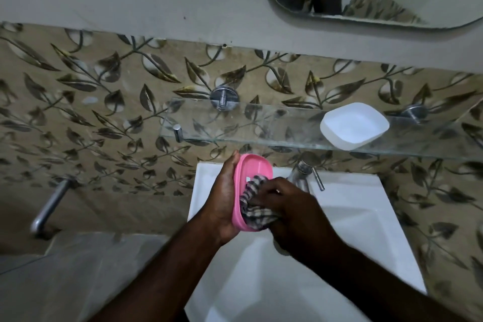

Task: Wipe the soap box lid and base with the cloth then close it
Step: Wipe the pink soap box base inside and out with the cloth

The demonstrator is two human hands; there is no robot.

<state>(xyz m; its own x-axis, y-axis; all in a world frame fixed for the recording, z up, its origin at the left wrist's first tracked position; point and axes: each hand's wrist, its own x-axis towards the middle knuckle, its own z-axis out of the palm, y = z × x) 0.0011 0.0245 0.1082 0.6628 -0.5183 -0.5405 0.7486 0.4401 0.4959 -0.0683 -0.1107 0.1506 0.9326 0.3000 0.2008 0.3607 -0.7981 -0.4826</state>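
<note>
The pink oval plastic half of the soap box (pixel 254 167) is held over the white ceramic basin (pixel 352 217). It is cradled on edge in the left hand (pixel 224 198), whose fingers are curled round its far rim and back. The black-and-white checked cloth (pixel 252 204) is bunched in the right hand (pixel 285 201), gripped by curled fingers and pressed into the lower part of the pink hollow. The other half, a white rounded plastic shell (pixel 354 125), lies hollow side up on the clear glass shelf (pixel 235 125) above the basin, well apart from both hands. Which of the two is lid and which is base cannot be told with certainty, though a small slot seen in the pink floor suggests a draining piece. The pink half is judged to be light, stiff and thin-walled, with a smooth surface that could be slippery if wet. It is therefore best taken by its rim and long sides, with the back supported against the push of the cloth. The cloth is judged soft and limp, readily pushed into corners. The white shell is judged equally light and easily knocked off the glass edge near which it sits. No brand, label or writing can be read on anything.
</note>
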